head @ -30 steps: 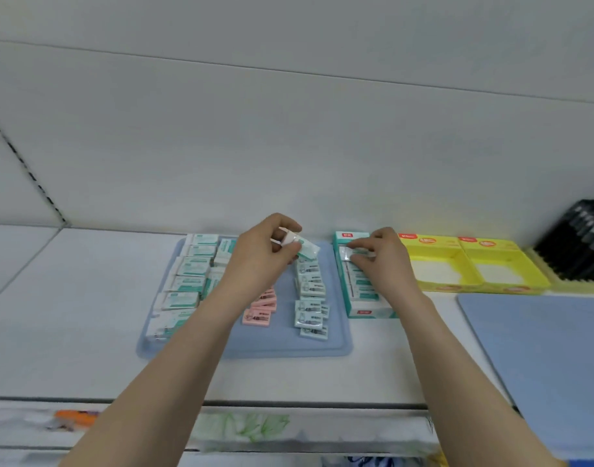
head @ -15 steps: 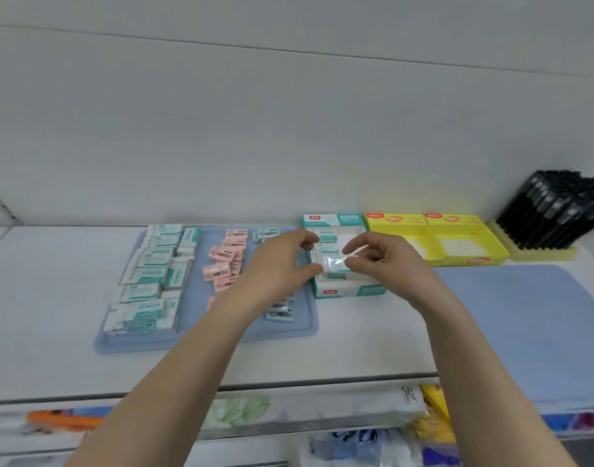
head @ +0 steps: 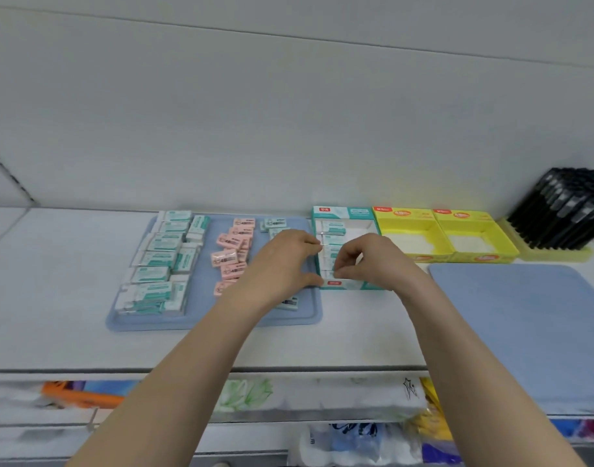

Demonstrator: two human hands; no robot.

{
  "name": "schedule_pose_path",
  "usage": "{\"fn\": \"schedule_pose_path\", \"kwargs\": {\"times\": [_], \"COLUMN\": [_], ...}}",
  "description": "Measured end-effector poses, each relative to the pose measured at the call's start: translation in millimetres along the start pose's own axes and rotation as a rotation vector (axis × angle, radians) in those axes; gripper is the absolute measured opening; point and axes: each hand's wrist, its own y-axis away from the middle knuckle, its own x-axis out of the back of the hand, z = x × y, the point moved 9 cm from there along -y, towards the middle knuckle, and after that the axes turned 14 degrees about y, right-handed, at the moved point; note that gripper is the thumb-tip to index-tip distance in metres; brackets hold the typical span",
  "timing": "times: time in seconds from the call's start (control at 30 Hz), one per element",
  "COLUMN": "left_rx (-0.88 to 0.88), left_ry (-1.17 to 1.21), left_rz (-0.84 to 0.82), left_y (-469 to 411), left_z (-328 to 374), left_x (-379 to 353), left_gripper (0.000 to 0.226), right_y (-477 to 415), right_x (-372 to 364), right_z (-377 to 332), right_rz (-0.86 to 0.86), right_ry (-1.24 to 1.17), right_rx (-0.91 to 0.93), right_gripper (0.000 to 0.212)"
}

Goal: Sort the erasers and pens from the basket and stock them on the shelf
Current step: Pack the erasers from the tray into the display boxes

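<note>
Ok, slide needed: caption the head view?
Left hand and right hand fit an eraser into the teal box beside two yellow boxes.

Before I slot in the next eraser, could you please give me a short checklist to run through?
1. Free room in teal box: ok, its right side is bare.
2. Eraser row seated evenly: cannot tell, left hand and right hand cover its front.
3. What either hand holds: cannot tell.
4. Teal erasers waiting on blue tray: ok.
5. Neighbouring yellow box apart from the hands: ok.
</note>
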Motion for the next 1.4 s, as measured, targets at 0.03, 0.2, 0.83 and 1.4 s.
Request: {"fn": "schedule_pose_path", "kwargs": {"times": [0.03,0.2,0.83,1.4], "left_rx": [-0.009,0.022,0.348,0.22], "left_ry": [-0.011,0.013,-0.076,0.462], "left_rz": [0.001,0.171,0.364,0.535], "left_y": [1,23,101,65], "left_z": [0,-25,-166,-113], "left_x": [2,37,113,133], "left_gripper": [0.061,0.053,0.046,0.027], "right_y": [-2,-7,-108,-65], "right_x": [0,25,-35,1], "right_z": [-3,-30,-238,-164], "right_rz": [-0.009,0.286,0.035,-0.034], "right_ry": [0.019,0.003,0.151,-1.219], "right_rx": [0.004,0.026,0.292,0.123], "right_gripper": [0.01,0.009,0.044,0.014]}}
